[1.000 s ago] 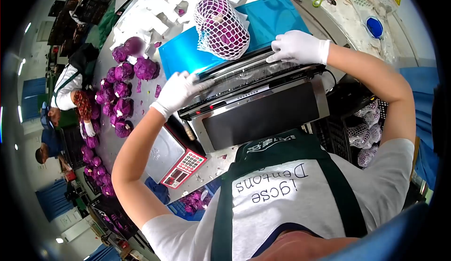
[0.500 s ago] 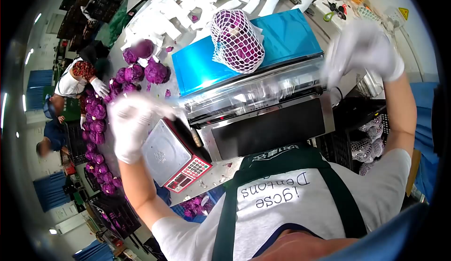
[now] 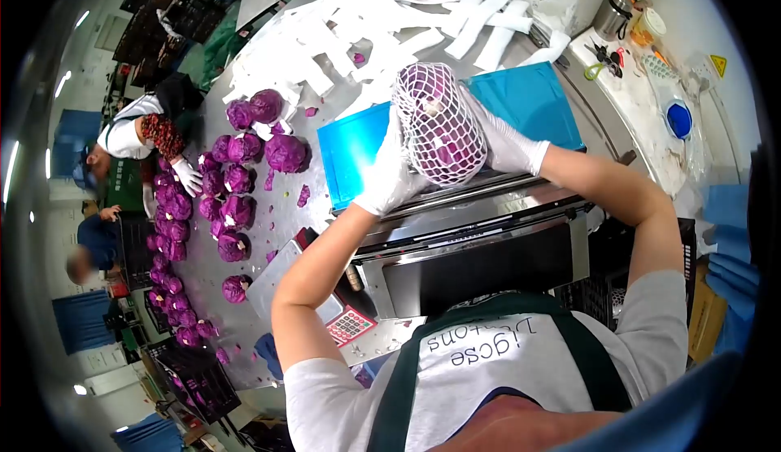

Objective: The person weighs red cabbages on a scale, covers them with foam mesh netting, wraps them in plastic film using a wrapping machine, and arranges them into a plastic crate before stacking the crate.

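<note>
A bundle of purple cabbage in white foam netting (image 3: pixel 442 126) stands on the blue plate (image 3: pixel 529 104) of the black and silver machine (image 3: pixel 480 269). My left hand (image 3: pixel 392 171), in a white glove, presses against the bundle's left side. On its right side lies my right hand (image 3: pixel 500 136), also gloved, its fingers partly behind the netting. Both hands grip the bundle between them. The machine's long metal bar runs just below the bundle.
Loose purple cabbages (image 3: pixel 237 212) lie to the left, where a co-worker's gloved hand (image 3: pixel 189 177) reaches in. White foam nets (image 3: pixel 358 21) are heaped behind. A red and silver scale (image 3: pixel 346 322) sits at lower left. Scissors (image 3: pixel 606 60) lie at upper right.
Both my hands have come off the machine's bar, swung apart, then closed in on the netted bundle from both sides. The view has shifted, and the co-worker's hand is among the cabbages.
</note>
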Demonstrator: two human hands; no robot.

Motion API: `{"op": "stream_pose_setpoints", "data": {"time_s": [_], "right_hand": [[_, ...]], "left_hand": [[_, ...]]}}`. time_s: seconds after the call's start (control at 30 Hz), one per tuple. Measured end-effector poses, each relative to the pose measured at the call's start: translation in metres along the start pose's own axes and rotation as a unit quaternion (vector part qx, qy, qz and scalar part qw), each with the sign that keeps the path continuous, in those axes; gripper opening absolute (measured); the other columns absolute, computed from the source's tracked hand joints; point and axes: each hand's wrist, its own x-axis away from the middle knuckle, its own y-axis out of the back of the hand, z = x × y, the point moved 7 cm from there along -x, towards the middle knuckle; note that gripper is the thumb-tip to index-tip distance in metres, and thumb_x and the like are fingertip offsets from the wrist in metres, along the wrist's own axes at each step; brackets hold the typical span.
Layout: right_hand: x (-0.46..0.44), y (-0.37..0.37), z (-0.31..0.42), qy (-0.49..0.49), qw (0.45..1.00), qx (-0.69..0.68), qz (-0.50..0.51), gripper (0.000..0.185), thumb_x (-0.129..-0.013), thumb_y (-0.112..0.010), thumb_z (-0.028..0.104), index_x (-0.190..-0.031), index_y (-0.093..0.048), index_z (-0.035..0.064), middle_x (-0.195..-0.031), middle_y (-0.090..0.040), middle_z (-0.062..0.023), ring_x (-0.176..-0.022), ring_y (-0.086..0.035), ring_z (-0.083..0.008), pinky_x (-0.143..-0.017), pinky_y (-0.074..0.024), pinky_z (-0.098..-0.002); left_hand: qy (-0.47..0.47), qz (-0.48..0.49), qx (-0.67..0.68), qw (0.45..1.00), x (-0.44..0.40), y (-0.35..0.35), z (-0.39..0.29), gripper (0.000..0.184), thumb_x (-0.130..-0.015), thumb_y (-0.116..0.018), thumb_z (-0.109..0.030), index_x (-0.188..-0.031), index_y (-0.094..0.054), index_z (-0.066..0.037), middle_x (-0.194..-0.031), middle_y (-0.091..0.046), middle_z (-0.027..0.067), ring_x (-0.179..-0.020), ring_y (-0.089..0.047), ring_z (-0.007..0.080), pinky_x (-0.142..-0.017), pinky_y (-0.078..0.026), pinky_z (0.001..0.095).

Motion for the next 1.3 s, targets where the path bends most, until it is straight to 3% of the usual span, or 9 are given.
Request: {"op": "stream_pose_setpoints", "data": {"time_s": [0.07,0.17,0.2,0.33,0.57,0.83,1.0,1.2,1.3], "right_hand": [[-0.008,-0.022,-0.001,0.030,0.909,0.384,0.156,0.089,-0.079,-0.060,-0.005,-0.150,-0.006,-0.0024,-0.154,-0.013,-0.0241,-0.145,-0.013,-0.0319,-0.119,-0.0132,-0.0381],[-0.019,0.012,0.028,-0.062,0.997,-0.039,0.031,0.091,-0.081,-0.067,0.005,-0.150,-0.008,-0.0015,-0.151,-0.026,-0.0224,-0.140,-0.026,-0.0278,-0.116,-0.0225,-0.0354],[-0.015,0.017,0.034,-0.079,0.991,-0.109,0.021,0.092,-0.081,-0.070,0.008,-0.149,-0.010,-0.0006,-0.149,-0.031,-0.0218,-0.138,-0.033,-0.0270,-0.115,-0.0268,-0.0347],[-0.014,0.055,0.132,-0.064,0.984,0.019,0.166,0.091,-0.072,-0.080,0.015,-0.146,-0.028,0.0000,-0.137,-0.050,-0.0167,-0.124,-0.050,-0.0198,-0.106,-0.0398,-0.0319],[0.087,-0.007,0.216,-0.280,0.760,-0.185,0.557,0.043,-0.088,-0.065,0.033,-0.118,-0.059,0.0020,-0.101,-0.070,-0.0100,-0.090,-0.068,-0.0206,-0.079,-0.0545,-0.0284],[0.247,-0.101,0.147,-0.459,0.568,-0.488,0.478,0.098,-0.087,-0.021,0.076,-0.136,-0.036,-0.0076,-0.116,-0.055,-0.0375,-0.113,-0.057,-0.0429,-0.087,-0.0535,-0.0501],[0.288,-0.108,0.161,-0.514,0.502,-0.615,0.327,0.090,-0.090,-0.012,0.074,-0.148,-0.020,0.0060,-0.134,-0.046,-0.0309,-0.116,-0.054,-0.0455,-0.091,-0.0494,-0.0562],[0.277,-0.081,0.173,-0.488,0.757,-0.417,0.125,0.059,-0.100,-0.039,0.047,-0.137,-0.044,0.0009,-0.102,-0.067,-0.0175,-0.086,-0.070,-0.0254,-0.068,-0.0581,-0.0316],[0.269,-0.072,0.164,-0.448,0.813,-0.334,-0.161,0.035,-0.101,-0.047,0.029,-0.113,-0.061,-0.0008,-0.081,-0.066,-0.0066,-0.069,-0.067,-0.0127,-0.054,-0.0512,-0.0203]], "left_hand": [[0.080,-0.052,0.166,0.981,-0.011,0.023,0.015,0.059,-0.097,-0.041,-0.055,-0.138,-0.043,-0.013,-0.135,-0.050,0.0085,-0.122,-0.050,0.0250,-0.106,-0.040,0.0444],[-0.103,-0.025,-0.271,0.957,0.015,0.033,-0.020,0.082,-0.085,-0.060,-0.046,-0.146,-0.020,-0.008,-0.141,-0.043,0.0124,-0.127,-0.045,0.0297,-0.108,-0.037,0.0417],[-0.183,-0.011,-0.568,0.802,0.040,0.001,-0.041,0.118,-0.072,-0.083,-0.037,-0.151,-0.002,-0.005,-0.145,-0.038,0.0173,-0.130,-0.042,0.0310,-0.108,-0.036,0.0394],[-0.088,0.023,-0.616,0.782,0.098,-0.057,-0.056,0.137,-0.059,-0.092,-0.024,-0.149,0.008,-0.001,-0.145,-0.038,0.0182,-0.130,-0.041,0.0227,-0.108,-0.036,0.0360],[0.299,0.215,-0.313,0.875,0.222,-0.072,0.053,0.076,-0.094,-0.046,-0.056,-0.143,-0.031,-0.001,-0.116,-0.060,0.0204,-0.085,-0.067,0.0220,-0.071,-0.055,0.0330],[0.515,-0.016,-0.006,0.857,0.279,0.020,0.180,0.116,-0.068,-0.019,-0.094,-0.135,-0.043,-0.002,-0.102,-0.064,0.0277,-0.083,-0.069,0.0317,-0.070,-0.061,0.0441],[0.443,-0.023,0.240,0.864,0.310,0.043,0.178,0.083,-0.091,-0.037,-0.065,-0.143,-0.031,0.000,-0.122,-0.056,0.0303,-0.118,-0.055,0.0377,-0.096,-0.047,0.0528],[0.346,-0.097,0.184,0.915,0.324,0.029,0.132,0.074,-0.095,-0.041,-0.053,-0.140,-0.036,0.006,-0.133,-0.047,0.0317,-0.125,-0.050,0.0397,-0.101,-0.043,0.0509],[0.253,-0.100,-0.244,0.931,0.324,0.032,0.128,0.050,-0.099,-0.047,-0.037,-0.126,-0.054,0.005,-0.123,-0.060,0.0201,-0.111,-0.062,0.0298,-0.092,-0.052,0.0404]]}}
